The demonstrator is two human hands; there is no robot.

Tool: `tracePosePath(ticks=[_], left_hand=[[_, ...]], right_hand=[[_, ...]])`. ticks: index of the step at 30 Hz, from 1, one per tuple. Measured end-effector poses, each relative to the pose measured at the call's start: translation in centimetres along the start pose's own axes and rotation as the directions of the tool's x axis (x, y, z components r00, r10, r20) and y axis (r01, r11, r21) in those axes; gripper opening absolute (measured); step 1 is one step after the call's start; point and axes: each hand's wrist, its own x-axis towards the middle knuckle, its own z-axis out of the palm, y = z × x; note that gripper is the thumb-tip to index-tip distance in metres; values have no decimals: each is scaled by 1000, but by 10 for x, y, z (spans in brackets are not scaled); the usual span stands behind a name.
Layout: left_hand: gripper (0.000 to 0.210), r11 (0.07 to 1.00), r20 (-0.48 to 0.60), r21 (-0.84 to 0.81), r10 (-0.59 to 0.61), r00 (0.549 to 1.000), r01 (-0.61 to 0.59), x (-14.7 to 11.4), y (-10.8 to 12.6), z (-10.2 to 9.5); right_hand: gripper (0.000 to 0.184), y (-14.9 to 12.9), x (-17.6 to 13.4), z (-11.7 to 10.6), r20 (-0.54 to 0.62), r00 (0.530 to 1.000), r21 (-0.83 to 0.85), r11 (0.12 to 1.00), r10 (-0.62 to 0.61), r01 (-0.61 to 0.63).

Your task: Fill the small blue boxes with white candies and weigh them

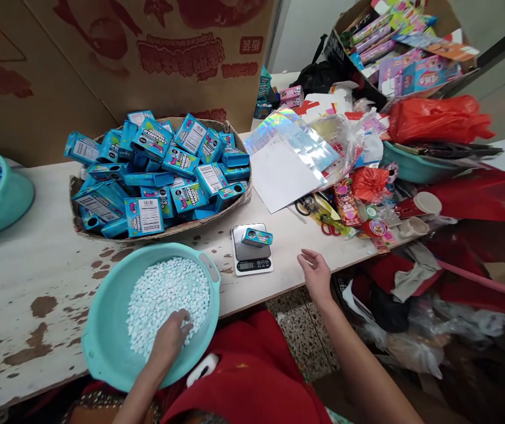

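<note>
My left hand (172, 337) reaches into a turquoise basin (108, 359) that holds many small white candies (159, 300). Its fingers are curled down among the candies, and the fingertips are partly hidden. Beyond the table's front edge, to the right of a small kitchen scale (242, 254), my right hand (315, 272) hovers with nothing in it, thumb and fingers apart and slightly bent. A blue candy box (258, 237) lies on its side on the scale plate, one end facing left. The digits on the scale are too small to read.
Behind the basin, a cut-down carton (181, 227) is heaped with blue boxes (144, 217). Another turquoise tub (13, 197) with shiny blue packets stands at left. White paper (281, 171), scissors (332, 228), red bags (440, 118) and a carton of colourful packs (429, 88) crowd the right.
</note>
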Motion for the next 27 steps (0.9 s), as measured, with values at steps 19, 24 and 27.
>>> tracePosePath(ticks=[19, 24, 27], left_hand=[[32, 997, -529, 65, -4, 849, 46, -11, 1, -59], [57, 875, -721, 87, -274, 636, 476, -33, -37, -88], [57, 840, -552, -40, -469, 689, 540, -31, -68, -103]], right_hand=[[60, -32, -140, 101, 757, 584, -12, 901, 291, -434], [63, -40, -155, 143, 850, 503, 49, 926, 158, -373], [53, -40, -148, 163, 808, 582, 89, 957, 92, -275]])
